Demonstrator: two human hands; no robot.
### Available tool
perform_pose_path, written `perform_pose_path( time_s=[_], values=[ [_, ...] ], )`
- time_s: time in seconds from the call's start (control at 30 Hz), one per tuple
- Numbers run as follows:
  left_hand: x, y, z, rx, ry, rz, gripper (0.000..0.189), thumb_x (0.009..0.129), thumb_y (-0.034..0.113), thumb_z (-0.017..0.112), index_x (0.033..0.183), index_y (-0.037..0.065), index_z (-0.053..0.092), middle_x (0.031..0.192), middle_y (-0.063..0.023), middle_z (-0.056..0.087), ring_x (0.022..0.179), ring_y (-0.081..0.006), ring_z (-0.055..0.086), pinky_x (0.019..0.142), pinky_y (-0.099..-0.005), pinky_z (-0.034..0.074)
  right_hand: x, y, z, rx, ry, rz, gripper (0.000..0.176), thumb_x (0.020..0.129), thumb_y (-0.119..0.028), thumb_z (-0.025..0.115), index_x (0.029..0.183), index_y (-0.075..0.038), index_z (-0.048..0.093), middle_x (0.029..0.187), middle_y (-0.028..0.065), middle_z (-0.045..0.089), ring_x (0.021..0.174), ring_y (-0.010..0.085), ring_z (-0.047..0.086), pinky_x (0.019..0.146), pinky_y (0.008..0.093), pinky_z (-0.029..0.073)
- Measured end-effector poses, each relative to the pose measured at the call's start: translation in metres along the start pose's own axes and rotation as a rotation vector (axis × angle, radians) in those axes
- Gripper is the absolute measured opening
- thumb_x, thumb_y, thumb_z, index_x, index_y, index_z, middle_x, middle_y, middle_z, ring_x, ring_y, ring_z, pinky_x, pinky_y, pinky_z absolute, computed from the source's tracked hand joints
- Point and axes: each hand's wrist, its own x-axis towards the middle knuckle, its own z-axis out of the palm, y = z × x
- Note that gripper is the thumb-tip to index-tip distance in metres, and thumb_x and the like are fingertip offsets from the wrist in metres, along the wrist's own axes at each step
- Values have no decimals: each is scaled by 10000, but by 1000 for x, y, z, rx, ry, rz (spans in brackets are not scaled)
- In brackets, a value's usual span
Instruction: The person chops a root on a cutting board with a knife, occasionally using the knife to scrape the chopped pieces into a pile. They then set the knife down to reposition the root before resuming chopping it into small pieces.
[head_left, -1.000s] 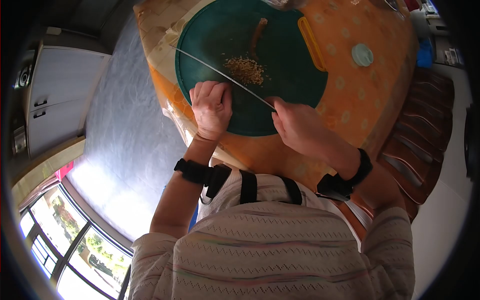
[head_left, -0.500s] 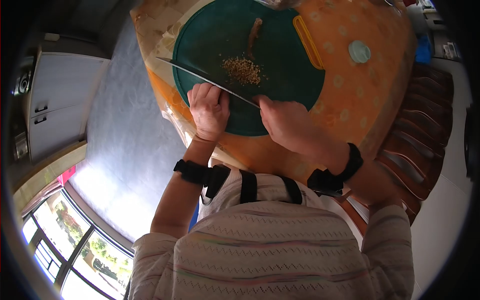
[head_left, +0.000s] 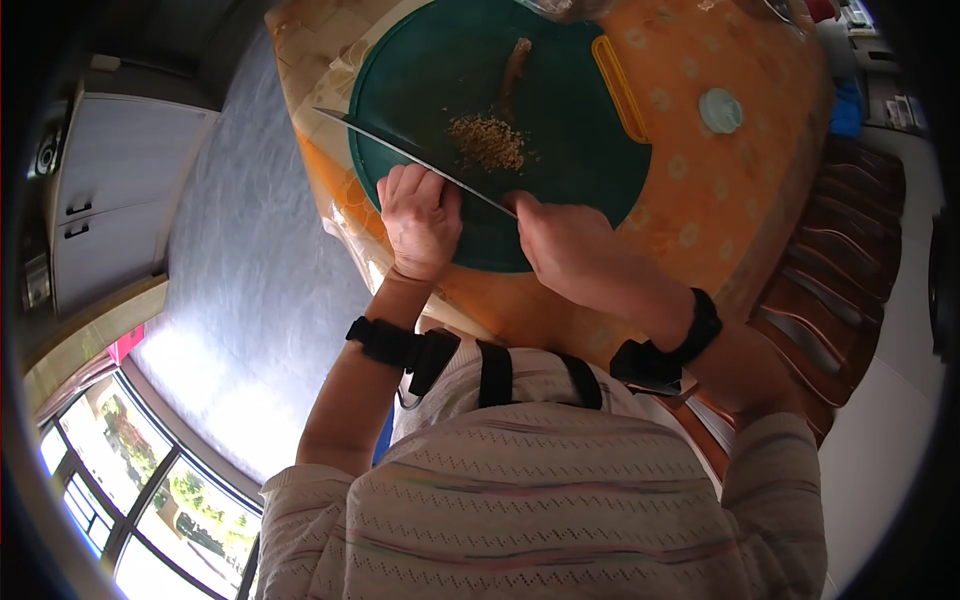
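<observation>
My right hand (head_left: 570, 245) is closed round the handle of a long kitchen knife (head_left: 400, 146). Its blade slants up and left across a round green cutting board (head_left: 590, 160), with the tip reaching past the board's left rim. My left hand (head_left: 420, 220) lies at the board's lower left, fingers curled in against the near side of the blade; what they hold, if anything, is hidden. Beyond the blade is a pile of small tan chopped bits (head_left: 488, 143). A thin brown stick-like piece (head_left: 516, 72) lies just above the pile.
The board has a yellow handle (head_left: 620, 90) on its right. A small pale green cup or lid (head_left: 720, 110) stands on the orange patterned tablecloth (head_left: 690, 200). Clear plastic (head_left: 560, 8) sits at the far edge. A brown slatted wooden chair (head_left: 840, 270) is on the right.
The view has shifted very slightly. Both hands and the knife stay in almost the same place on the board, and the pile looks the same.
</observation>
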Motion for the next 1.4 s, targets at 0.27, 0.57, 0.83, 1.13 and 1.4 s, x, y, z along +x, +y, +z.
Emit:
perform_pose_path(
  time_s=[0.27, 0.57, 0.83, 1.13, 1.4],
  values=[
    [-2, 0, -1, -35, 32, -14, 95, 713, 14, 693, 766, 79, 649, 776, -48, 608, 759, -253, 578, 726, -344, 430, -5, 6, -10, 3, 78, 3, 69, 857, -65, 514, 886, -5, 497, 608, 177, 596, 621, 379, 625, 530, 467, 481],
    [-3, -3, 2, 4, 31, 9, 111, 683, 29, 700, 737, 87, 621, 754, -42, 570, 749, -252, 547, 717, -353, 403, -1, 2, -5, 1, 8, -22, 171, 878, -66, 521, 1014, 38, 527, 620, 188, 565, 597, 373, 597, 537, 454, 463],
    [-2, -1, -4, 7, -6, 50, 130, 716, -4, 681, 820, 72, 675, 816, -48, 622, 776, -250, 585, 729, -342, 440, 5, 10, 0, 1, 100, -36, 72, 866, -69, 503, 882, 1, 506, 608, 181, 591, 631, 385, 621, 554, 477, 487],
    [-4, -1, -4, -14, 38, 18, 122, 711, -2, 703, 808, 65, 673, 817, -54, 632, 782, -248, 598, 740, -335, 446, -8, 9, -11, 0, 10, -7, 151, 886, -79, 528, 995, 26, 529, 612, 184, 564, 589, 385, 590, 517, 452, 451],
    [-4, -1, -4, 22, 1, 21, 117, 711, -2, 700, 798, 67, 664, 823, -52, 634, 787, -247, 599, 743, -336, 447, 6, 5, 3, 0, 112, -48, 68, 839, -64, 521, 857, -3, 498, 630, 180, 596, 639, 391, 615, 568, 473, 486]
  ],
)
